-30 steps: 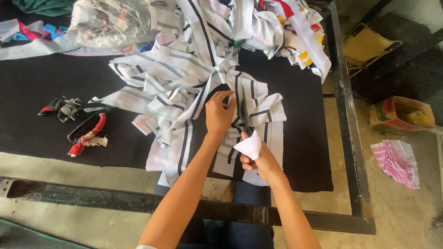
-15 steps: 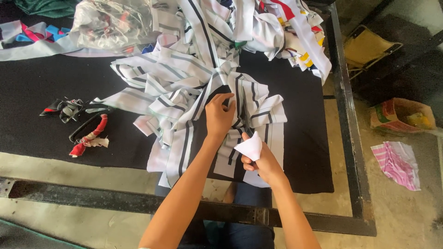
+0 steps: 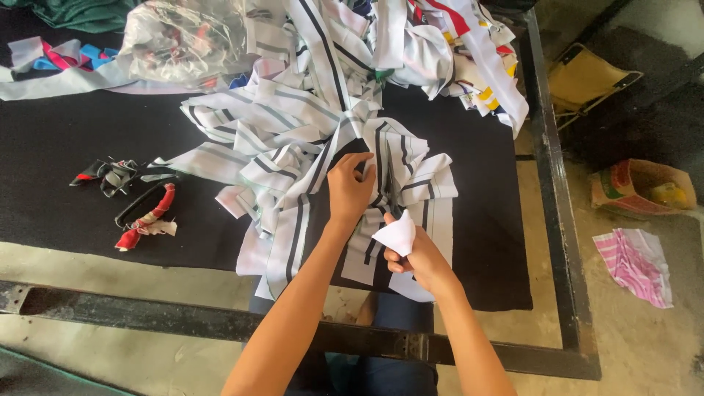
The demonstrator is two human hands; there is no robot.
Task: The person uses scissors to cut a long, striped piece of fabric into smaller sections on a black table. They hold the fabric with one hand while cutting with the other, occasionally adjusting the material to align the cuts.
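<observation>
While the striped fabric pieces (image 3: 308,169) lie heaped on the black table mat (image 3: 73,147), the one being worked is the white scrap (image 3: 398,235) pinched in the right hand (image 3: 411,257) — fingers closed round its lower edge, its pointed corner standing up and toward the left hand. It sits just in front of the person, at the near edge of the heap, directly over the white-and-black strips. The left hand (image 3: 350,189) is a little farther out, fingers curled down and pressed onto a dark-striped strip, touching it; whether it pinches the cloth or only holds it flat I cannot tell. The strips under both hands run lengthwise away from the person, toward the bigger pile — so the right hand is the nearer to the scrap, the left the nearer to the heap. Off left lie a black-and-grey offcut (image 3: 106,174) and a red scrap (image 3: 147,220); a clear plastic bag (image 3: 183,40) sits at the far end.
</observation>
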